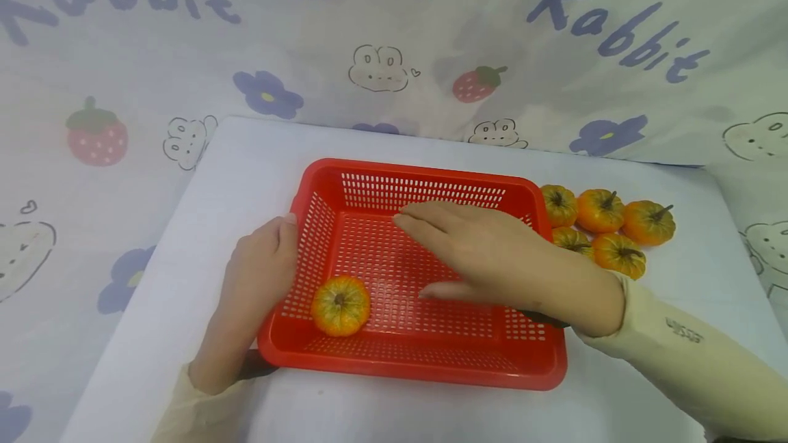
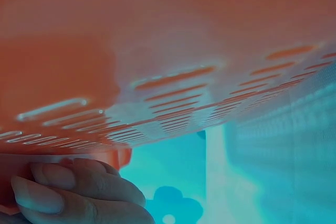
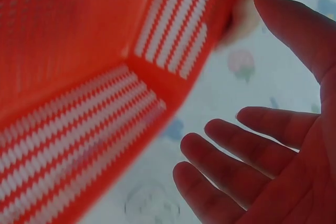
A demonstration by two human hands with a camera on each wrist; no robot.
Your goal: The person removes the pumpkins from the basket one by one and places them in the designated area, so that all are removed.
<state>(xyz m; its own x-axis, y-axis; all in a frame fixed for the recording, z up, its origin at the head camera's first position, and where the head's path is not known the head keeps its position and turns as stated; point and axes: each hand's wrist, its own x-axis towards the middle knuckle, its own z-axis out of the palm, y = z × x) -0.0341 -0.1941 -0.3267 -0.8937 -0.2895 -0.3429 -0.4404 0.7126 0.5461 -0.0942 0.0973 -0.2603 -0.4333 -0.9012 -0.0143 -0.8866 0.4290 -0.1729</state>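
Observation:
A red plastic basket (image 1: 412, 376) with slotted walls stands on the white table. One small orange-yellow pumpkin (image 1: 340, 306) lies inside it, in the near left corner. My left hand (image 1: 261, 262) grips the basket's left rim; in the left wrist view its fingers (image 2: 86, 195) curl under the rim against the outer wall. Over the basket's right half hovers my right hand (image 1: 483, 245), its fingers extended, the thumb apart and nothing held. The right wrist view shows those spread fingers (image 3: 226, 153) beside the basket's rim.
Several more small pumpkins (image 1: 649, 223) sit close together on the table (image 1: 677, 299), just right of the basket. Some are partly hidden by the basket rim and my right forearm. Behind the table hangs a patterned cloth (image 1: 431, 26) with rabbits, strawberries and flowers.

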